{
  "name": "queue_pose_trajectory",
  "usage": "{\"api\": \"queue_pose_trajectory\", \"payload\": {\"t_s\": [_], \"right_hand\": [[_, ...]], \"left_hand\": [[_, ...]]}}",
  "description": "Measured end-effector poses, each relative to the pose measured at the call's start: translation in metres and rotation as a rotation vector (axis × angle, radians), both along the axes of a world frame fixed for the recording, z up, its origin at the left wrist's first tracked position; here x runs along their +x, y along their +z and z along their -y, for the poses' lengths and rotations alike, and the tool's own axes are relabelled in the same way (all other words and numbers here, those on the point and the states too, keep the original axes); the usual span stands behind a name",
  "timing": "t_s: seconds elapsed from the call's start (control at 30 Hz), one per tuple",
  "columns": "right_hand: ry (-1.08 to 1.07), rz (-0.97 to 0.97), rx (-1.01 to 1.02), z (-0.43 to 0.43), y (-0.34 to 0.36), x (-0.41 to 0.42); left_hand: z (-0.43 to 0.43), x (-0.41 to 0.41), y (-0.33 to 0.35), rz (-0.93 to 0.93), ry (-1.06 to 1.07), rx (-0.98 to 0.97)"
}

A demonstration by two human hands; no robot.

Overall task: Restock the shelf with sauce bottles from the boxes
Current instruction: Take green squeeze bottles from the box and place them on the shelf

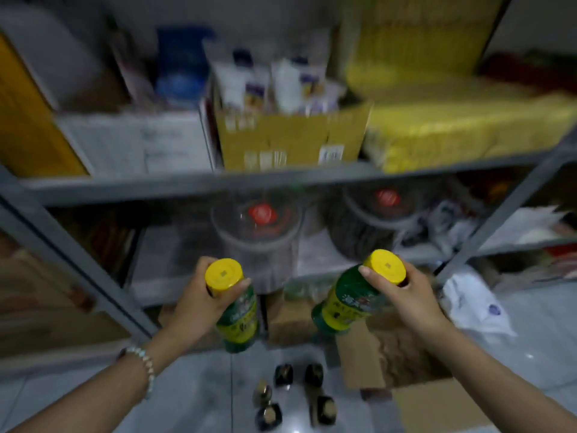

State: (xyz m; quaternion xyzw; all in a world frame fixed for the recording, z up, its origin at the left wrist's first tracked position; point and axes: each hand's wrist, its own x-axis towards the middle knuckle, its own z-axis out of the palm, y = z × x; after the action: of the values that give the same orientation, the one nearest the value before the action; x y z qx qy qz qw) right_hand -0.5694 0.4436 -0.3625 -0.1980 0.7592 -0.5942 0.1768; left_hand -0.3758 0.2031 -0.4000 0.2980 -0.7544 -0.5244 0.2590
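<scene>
We stand facing a grey metal shelf whose front rail runs across the middle of the view. On its upper level, a stack of yellow wrapped packs fills the right end, a tan cardboard box of white tubes sits at the middle of the front edge, and a flat white box lies toward the left. White stickers on the cardboard front are too blurred for us to read. On the level below, two clear round plastic tubs with red stickers on their lids stand side by side.

Under the shelf's lowest edge an open brown carton rests on the pale tiled floor, its flaps spread. Left of its near flap, a cluster of small dark bottles stands on the tiles.

We hold two sauce bottles in the air in front of the lower shelf level, well apart. Our left hand is wrapped around the neck of the left sauce bottle, just under its yellow cap; a beaded bracelet circles that wrist. Our right hand grips the right sauce bottle likewise, tilted with its base toward the left. Both bottles are green plastic with yellow labels; the printing is unreadable.
</scene>
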Motion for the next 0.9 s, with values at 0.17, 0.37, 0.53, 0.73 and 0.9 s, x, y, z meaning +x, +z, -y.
{"api": "queue_pose_trajectory", "payload": {"t_s": [0.17, 0.37, 0.53, 0.73, 0.9], "right_hand": [[0.020, -0.177, -0.110, -0.021, 0.189, -0.024], [0.004, -0.395, -0.179, -0.056, 0.377, -0.036], [0.067, -0.452, -0.206, -0.080, 0.476, -0.050], [0.018, -0.448, -0.302, -0.085, 0.535, -0.072], [-0.016, -0.468, -0.365, -0.084, 0.558, -0.101]], "left_hand": [[-0.024, -0.042, 0.187, -0.125, -0.123, -0.151], [-0.066, -0.078, 0.382, -0.282, -0.179, -0.244], [-0.095, -0.098, 0.492, -0.412, -0.246, -0.290], [-0.104, -0.133, 0.567, -0.507, -0.333, -0.402], [-0.104, -0.173, 0.592, -0.526, -0.386, -0.328]]}}
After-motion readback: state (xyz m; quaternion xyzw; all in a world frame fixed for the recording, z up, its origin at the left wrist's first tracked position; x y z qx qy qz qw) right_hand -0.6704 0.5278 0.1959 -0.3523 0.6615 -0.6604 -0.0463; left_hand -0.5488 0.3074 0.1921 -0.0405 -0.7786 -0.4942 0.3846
